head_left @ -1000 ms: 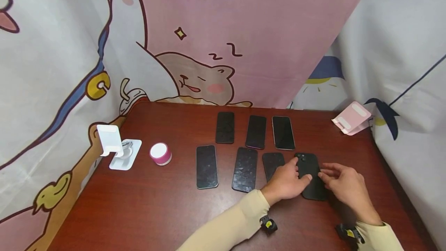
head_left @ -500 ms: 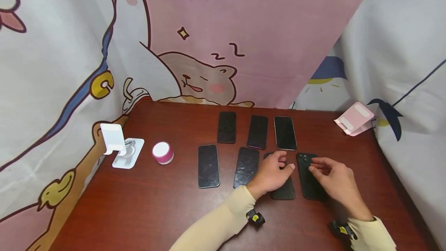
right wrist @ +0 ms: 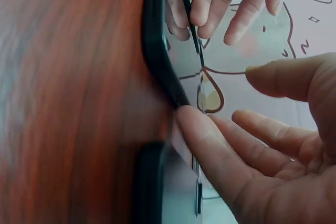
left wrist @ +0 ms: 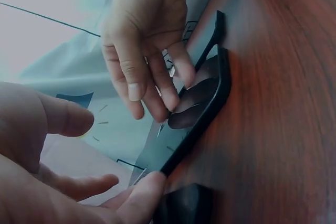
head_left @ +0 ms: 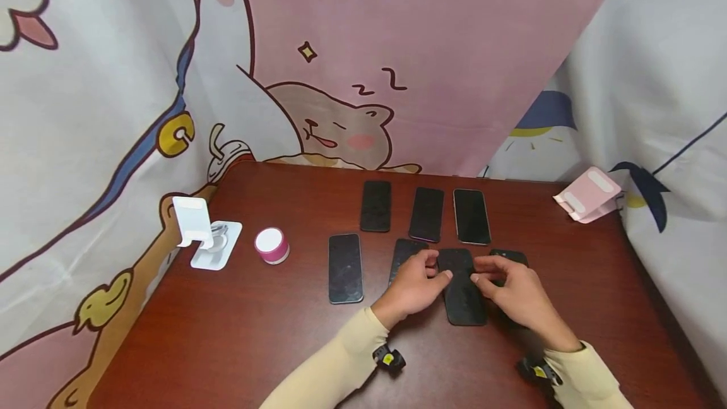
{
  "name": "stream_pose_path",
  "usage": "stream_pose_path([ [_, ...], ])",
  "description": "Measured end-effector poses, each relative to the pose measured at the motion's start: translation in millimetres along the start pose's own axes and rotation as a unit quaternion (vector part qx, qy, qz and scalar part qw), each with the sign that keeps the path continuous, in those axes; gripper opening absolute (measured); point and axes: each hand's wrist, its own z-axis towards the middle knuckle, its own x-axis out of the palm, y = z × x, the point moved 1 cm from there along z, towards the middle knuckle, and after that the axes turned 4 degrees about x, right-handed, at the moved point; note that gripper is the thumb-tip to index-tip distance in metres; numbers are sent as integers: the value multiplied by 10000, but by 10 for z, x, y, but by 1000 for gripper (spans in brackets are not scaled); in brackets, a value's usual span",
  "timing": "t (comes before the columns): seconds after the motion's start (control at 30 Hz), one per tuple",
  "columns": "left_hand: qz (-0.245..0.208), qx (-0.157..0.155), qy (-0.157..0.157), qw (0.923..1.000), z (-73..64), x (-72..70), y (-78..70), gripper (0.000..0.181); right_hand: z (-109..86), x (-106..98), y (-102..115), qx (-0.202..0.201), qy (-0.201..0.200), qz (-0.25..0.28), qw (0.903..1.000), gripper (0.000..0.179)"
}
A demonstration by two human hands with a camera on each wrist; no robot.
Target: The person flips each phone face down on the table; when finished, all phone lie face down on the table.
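**Dark phone (head_left: 464, 305) flanked by left hand (head_left: 411, 286) and right hand (head_left: 517, 295)**

The red-brown surface (head_left: 227, 333) is shared with other phones. Farther back, a left rear phone (head_left: 376, 206), a middle rear phone (head_left: 427, 214) and a right rear phone (head_left: 471, 216) are laid in a row. In the near row, an outer left phone (head_left: 345, 268) is set clear of the hands, a neighbouring phone (head_left: 404, 252) is partly covered by the left hand, and a phone with a camera bump (head_left: 515, 257) is mostly hidden under the right. A white stand (head_left: 192, 219) and a pink-sided round container (head_left: 271, 247) are placed at the left, a pink stand (head_left: 587, 193) at the far right corner.

The dark phone is laid flat between the hands. Both are angled inward, thumbs held wide of loosely bent fingers; in each wrist view, a fingertip is set against its edge.
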Motion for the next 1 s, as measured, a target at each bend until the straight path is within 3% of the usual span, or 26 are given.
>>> stream_pose_path([
  [0.27,-347,-467,388,9976,-47,-47,-12,59,-3,63,39,329,311,142,9989,48],
  [0.47,-568,-489,309,9967,-55,-34,-16,58,-8,78,21,360,345,177,9986,48],
  [0.6,-993,-495,196,9936,-45,-7,-15,58,-17,66,25,371,312,257,9985,48],
  [0.67,-1339,-533,132,9895,-31,9,-16,59,-24,60,32,366,265,271,9986,47],
  [0.83,-2311,-721,98,9702,9,65,-25,57,-48,71,63,270,152,210,9993,43],
  [1.0,-2714,-661,152,9601,50,146,11,49,-69,117,109,321,342,534,9975,45],
])
